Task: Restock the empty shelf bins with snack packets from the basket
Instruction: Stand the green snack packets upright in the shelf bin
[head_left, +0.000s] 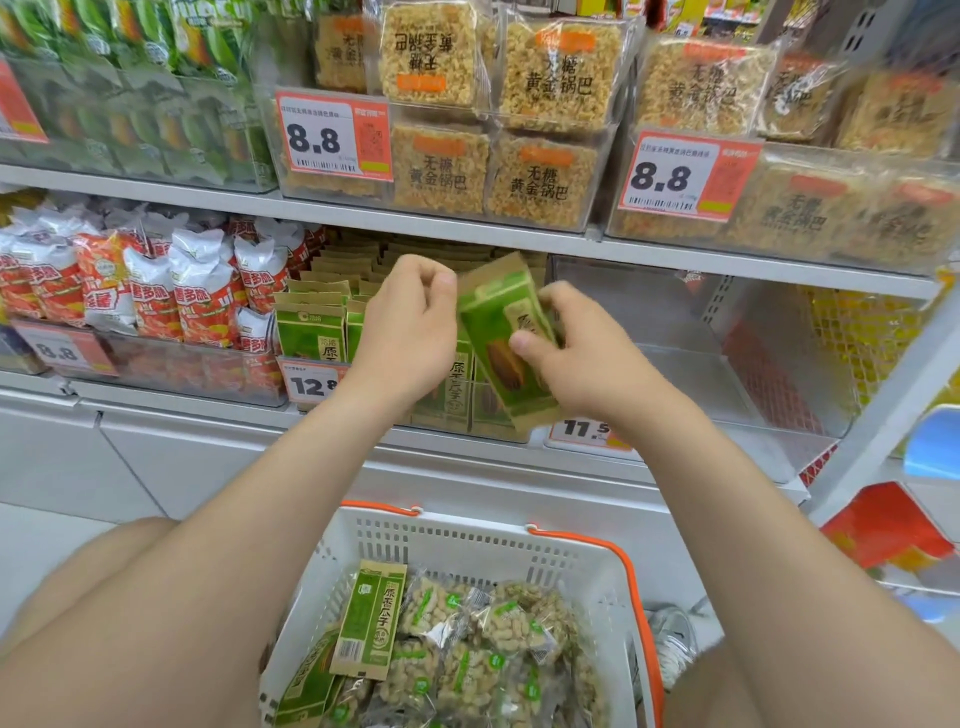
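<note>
**Item.** The packet (493, 312) is at centre frame, above the basket (467, 545) and in front of the middle shelf (467, 234). It is tilted, with its top towards the upper left.

**Grip.** The right hand (576, 358) clamps the packet, thumb across the printed face and fingers wrapped behind the right edge. The left hand (410, 322) sits at the packet's upper left edge with its fingers curled together. Whether they pinch the top seam cannot be told.

**Handling, assessed.**
- Weight: light, a flat pouch with loose contents.
- Stiffness: semi-stiff, likely to crease if squeezed mid-body.
- Surface: looks matte, not slippery.
- Best hold: the side edges or the top seam.
- Fragility: not fragile, though the contents may crush.

**Appearance.** The face is green with a tan border, dark characters and a brown seed picture.

**Surroundings.** Matching packets stand in the stocked bin (311, 332) left of centre. The empty bin (675, 332) lies centre right.
</note>
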